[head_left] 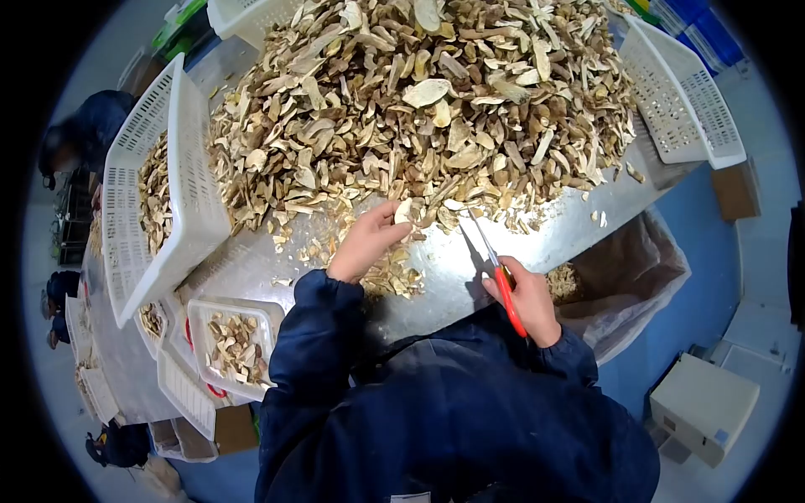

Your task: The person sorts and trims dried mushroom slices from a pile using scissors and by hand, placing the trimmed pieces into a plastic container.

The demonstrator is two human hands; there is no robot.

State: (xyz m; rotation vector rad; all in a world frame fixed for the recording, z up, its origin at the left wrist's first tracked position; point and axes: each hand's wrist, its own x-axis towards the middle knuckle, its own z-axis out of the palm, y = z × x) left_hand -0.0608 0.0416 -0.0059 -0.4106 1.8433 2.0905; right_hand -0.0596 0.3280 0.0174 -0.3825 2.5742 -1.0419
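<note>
A large heap of dried sliced mushrooms [419, 109] covers the far part of the metal table [449, 277]. At the heap's near edge, my left hand [369, 241] pinches a pale mushroom slice [403, 210] between thumb and fingers. My right hand [527, 300] is closed round the red handles of scissors [504, 289], whose blades are parted and point away from me toward the heap's edge. The blades are to the right of the held slice, not touching it. Small pale pieces [394, 272] lie beside and below my left hand.
White perforated baskets [201, 189] stand at left and right [677, 96]. A clear tub [277, 323] of pieces sits at the near left. Below the table's right edge is a lined bin [625, 289]. Other people [105, 117] are at the far left. A pale box [704, 402] stands lower right.
</note>
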